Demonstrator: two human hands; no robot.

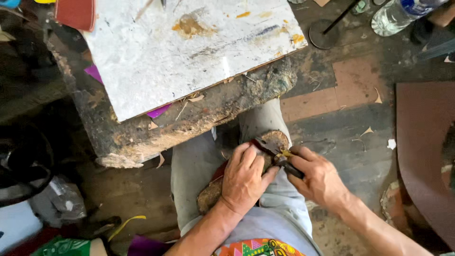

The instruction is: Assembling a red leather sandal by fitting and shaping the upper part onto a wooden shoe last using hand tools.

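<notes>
Below the stained white workboard (189, 52), lower centre, the left hand (244, 178) lies palm-down, gripping a worn shoe sole (272, 142) on the lap. Right hand (317, 178), fingers curled, pinches a dark-handled tool (286, 166) against the sole.

A clear plastic bottle with a blue label (411, 8) lies at the top right corner.
</notes>
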